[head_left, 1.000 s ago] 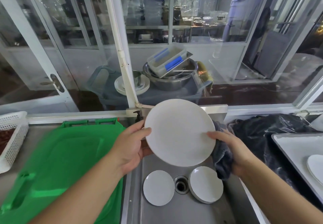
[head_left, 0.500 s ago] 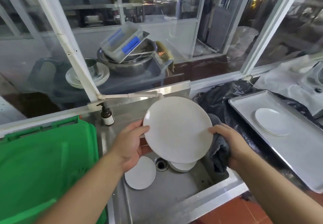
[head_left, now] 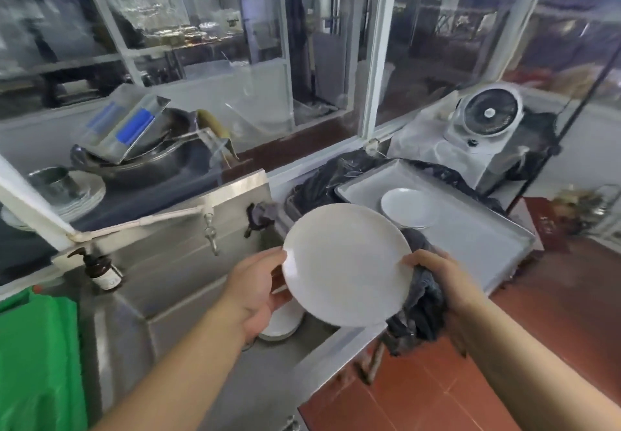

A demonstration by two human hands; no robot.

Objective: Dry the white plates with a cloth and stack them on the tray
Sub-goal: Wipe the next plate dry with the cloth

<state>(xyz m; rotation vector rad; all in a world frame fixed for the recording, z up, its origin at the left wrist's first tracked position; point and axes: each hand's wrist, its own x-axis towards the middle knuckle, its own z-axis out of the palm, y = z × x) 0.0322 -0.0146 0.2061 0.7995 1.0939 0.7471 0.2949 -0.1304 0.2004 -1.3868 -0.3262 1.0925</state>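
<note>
I hold a round white plate [head_left: 346, 264] tilted up over the right end of the sink [head_left: 188, 299]. My left hand [head_left: 255, 288] grips its left rim, thumb on the face. My right hand [head_left: 437, 277] grips the right rim through a dark grey cloth [head_left: 420, 313] that hangs down behind the plate. Just beyond the held plate, the metal tray [head_left: 470, 229] on the right carries one white plate [head_left: 408, 209]. Another white plate [head_left: 282, 324] lies in the sink under my left hand, mostly hidden.
A green plastic crate lid [head_left: 37, 356] lies at the left. A brown pump bottle [head_left: 102, 271] stands on the sink's back ledge beside two taps [head_left: 210, 230]. Black plastic sheeting [head_left: 319, 178] lies under the tray. A white fan [head_left: 490, 111] stands behind it. Red floor tiles show below.
The view has swung right and the held plate has moved right with both hands, toward the tray. The grips on plate and cloth are unchanged.
</note>
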